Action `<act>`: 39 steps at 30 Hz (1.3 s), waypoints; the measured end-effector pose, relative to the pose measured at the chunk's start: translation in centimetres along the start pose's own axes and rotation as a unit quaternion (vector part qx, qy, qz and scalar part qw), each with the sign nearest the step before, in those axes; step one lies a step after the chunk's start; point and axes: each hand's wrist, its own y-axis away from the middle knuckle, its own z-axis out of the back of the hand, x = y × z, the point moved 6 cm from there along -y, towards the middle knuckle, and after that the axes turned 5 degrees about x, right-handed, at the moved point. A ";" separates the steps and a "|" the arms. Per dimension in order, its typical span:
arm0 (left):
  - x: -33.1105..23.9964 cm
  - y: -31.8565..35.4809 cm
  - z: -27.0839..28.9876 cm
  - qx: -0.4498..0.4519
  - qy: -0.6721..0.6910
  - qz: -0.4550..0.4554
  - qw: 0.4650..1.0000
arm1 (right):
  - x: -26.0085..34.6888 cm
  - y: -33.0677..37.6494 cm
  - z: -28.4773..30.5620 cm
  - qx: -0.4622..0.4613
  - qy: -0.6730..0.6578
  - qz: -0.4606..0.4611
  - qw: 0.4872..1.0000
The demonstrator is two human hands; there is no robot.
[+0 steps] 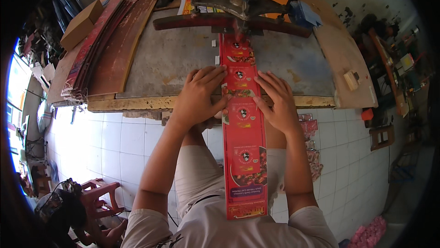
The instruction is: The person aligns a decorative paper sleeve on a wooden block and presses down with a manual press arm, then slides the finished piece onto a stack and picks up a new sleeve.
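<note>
A long, narrow red printed strip (245, 140) runs from beneath a dark metal press head (238, 5) across the metal tabletop (165, 60) and past its front edge, over my lap. Repeated round emblems and food pictures cover it. My left hand (199, 93) lies along the strip's left edge, fingers stretched forward and thumb on the edge. On the opposite edge, my right hand (277, 96) rests with fingers extended and thumb apart, its tips touching the strip. The strip's far end is hidden under the press.
Stacked red strips (94, 48) and a cardboard box (82, 24) lie on the left. A wooden block (351, 80) is at the right, a blue box (305, 15) behind. Red packets (310, 131) lie on the tiled floor; a red stool (100, 197) and another person (59, 211) are lower left.
</note>
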 end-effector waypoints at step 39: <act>0.1 -0.2 -0.3 0.009 -0.005 0.016 1.000 | 0.1 -0.1 -0.3 -0.007 0.014 -0.012 1.000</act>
